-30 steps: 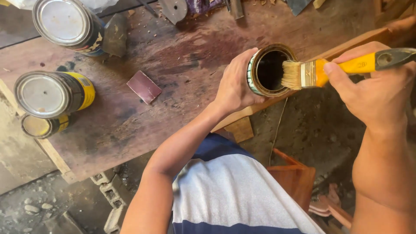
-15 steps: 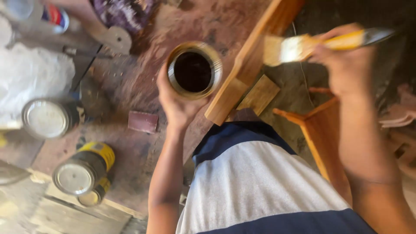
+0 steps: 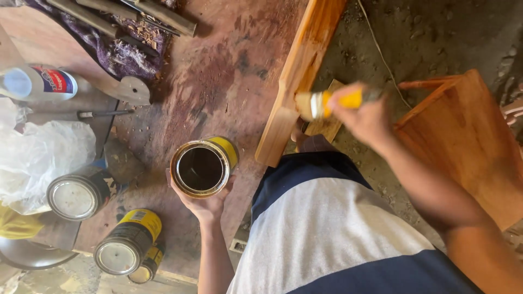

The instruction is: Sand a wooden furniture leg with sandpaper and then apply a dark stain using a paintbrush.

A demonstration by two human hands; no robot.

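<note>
left hand [image 3: 204,204] cups open varnish can [image 3: 202,166], dark inside; right hand [image 3: 364,117] grips yellow-handled brush [image 3: 327,103] against orange plank [image 3: 299,71].

Glossy varnished wood plank [image 3: 302,71], metal can [image 3: 202,166], rough stained table [image 3: 218,71]

Yellow open can [image 3: 202,166], yellow-handled brush [image 3: 327,103], orange-brown plank [image 3: 300,71].
</note>
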